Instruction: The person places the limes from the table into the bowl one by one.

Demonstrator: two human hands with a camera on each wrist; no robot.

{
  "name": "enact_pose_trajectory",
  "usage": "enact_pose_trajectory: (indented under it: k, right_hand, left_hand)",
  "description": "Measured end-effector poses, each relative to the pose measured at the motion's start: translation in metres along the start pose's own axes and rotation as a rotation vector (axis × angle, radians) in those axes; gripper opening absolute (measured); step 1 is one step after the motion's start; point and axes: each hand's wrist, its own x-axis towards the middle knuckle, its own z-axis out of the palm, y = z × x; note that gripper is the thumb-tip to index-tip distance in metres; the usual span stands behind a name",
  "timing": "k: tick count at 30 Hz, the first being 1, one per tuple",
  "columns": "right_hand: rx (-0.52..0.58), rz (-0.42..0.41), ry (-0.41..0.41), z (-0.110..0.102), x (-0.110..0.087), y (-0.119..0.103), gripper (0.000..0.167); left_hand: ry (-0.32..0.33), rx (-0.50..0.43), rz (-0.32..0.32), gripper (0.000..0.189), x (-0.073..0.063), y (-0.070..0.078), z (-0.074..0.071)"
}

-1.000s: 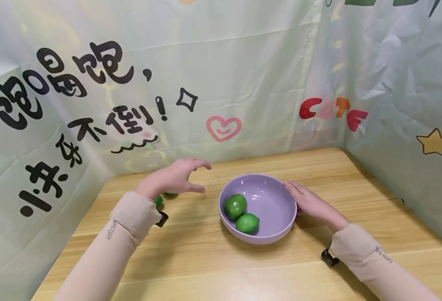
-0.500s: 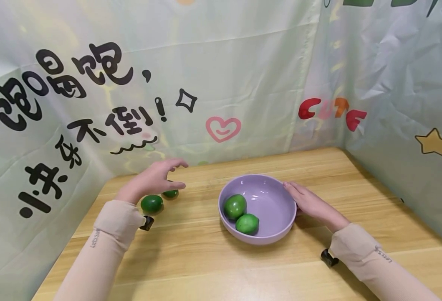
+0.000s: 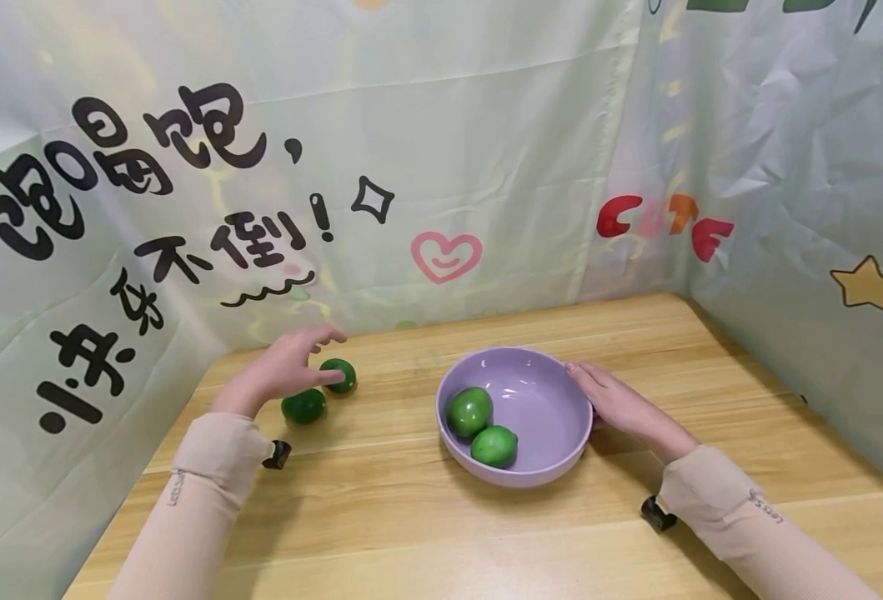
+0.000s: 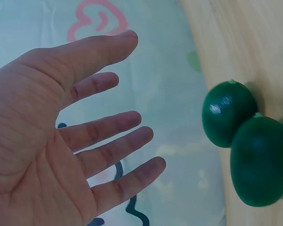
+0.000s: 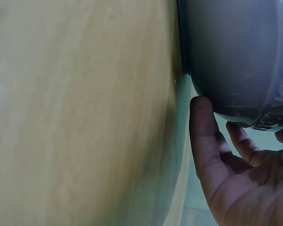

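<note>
A purple bowl (image 3: pixel 549 421) stands on the table with two limes in it: one lime (image 3: pixel 470 411) against its left wall and another lime (image 3: pixel 494 447) just in front. My right hand (image 3: pixel 629 414) rests against the bowl's right side, fingertips touching the outer wall in the right wrist view. My left hand (image 3: pixel 283 367) hovers over the left of the table, fingers spread and slightly bent, holding nothing. Close to it lie two more limes, a nearer lime (image 3: pixel 303 408) and a farther lime (image 3: pixel 347 380); in the head view its thumb partly covers the farther one.
The wooden table (image 3: pixel 411 533) ends at a printed cloth backdrop (image 3: pixel 516 192) at the back and both sides. Each wrist wears a small black camera, such as the one (image 3: pixel 659 514) under the right sleeve.
My left hand has moved left and a little lower, away from the bowl, uncovering the limes on the table. My right hand and the bowl stay where they were.
</note>
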Motion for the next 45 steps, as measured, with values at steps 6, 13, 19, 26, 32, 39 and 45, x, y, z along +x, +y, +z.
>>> enact_pose_trajectory:
  k: [6, 13, 19, 26, 32, 39, 45]
  right_hand:
    - [-0.004, 0.013, 0.003, 0.0, 0.0, 0.0, 0.066]
    - [-0.006, 0.0, -0.004, 0.0, 0.0, 0.0, 0.066]
    - [0.006, 0.004, -0.002, 0.0, -0.001, 0.001, 0.066]
    - [0.003, 0.011, -0.001, 0.0, -0.001, 0.0, 0.067]
    - [0.003, 0.017, -0.002, 0.0, -0.001, -0.001, 0.067]
    - [-0.004, 0.011, -0.006, 0.0, -0.001, -0.001, 0.067]
    - [0.005, 0.014, -0.003, 0.0, -0.001, -0.002, 0.067]
  left_hand:
    - [0.0, -0.021, -0.03, 0.055, -0.006, -0.009, 0.006]
    - [0.012, -0.004, -0.043, 0.051, -0.012, -0.022, 0.013]
    - [0.021, -0.013, -0.029, 0.048, -0.016, -0.03, 0.017]
    - [-0.021, 0.004, -0.069, 0.049, -0.021, -0.039, 0.024]
    - [-0.043, 0.004, -0.087, 0.049, -0.024, -0.046, 0.031]
    - [-0.067, -0.013, -0.131, 0.05, -0.025, -0.05, 0.038]
    - [-0.065, -0.008, -0.133, 0.049, -0.027, -0.054, 0.043]
